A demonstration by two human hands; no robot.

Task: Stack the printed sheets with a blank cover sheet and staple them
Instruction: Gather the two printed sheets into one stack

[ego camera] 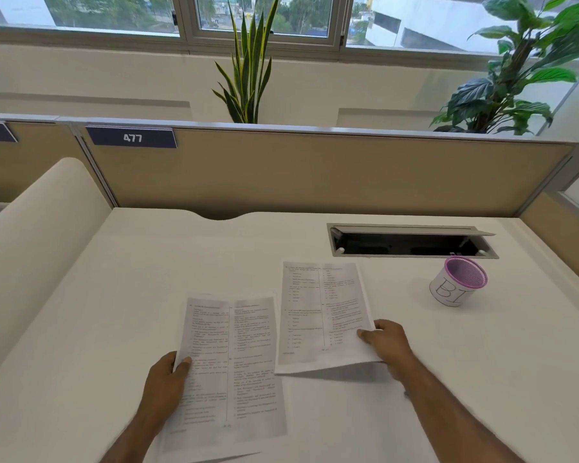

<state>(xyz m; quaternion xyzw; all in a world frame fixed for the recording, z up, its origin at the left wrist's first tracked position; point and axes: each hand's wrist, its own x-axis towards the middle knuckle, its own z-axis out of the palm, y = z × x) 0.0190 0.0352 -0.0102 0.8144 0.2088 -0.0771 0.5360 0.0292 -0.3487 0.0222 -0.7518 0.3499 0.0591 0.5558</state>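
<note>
Two printed sheets with two-column text lie over the white desk (114,295). My left hand (166,384) grips the left edge of the nearer printed sheet (234,372), thumb on top. My right hand (386,342) pinches the lower right corner of the farther printed sheet (321,312), lifting that side slightly so a shadow shows beneath its front edge. The two sheets sit side by side, almost touching. No stapler and no blank sheet can be seen.
A purple mesh cup (458,282) wrapped in a hand-lettered paper label stands at the right. Behind it is an open cable hatch (411,242) in the desk. A beige partition (315,172) closes the back; a curved divider (37,235) rises at the left.
</note>
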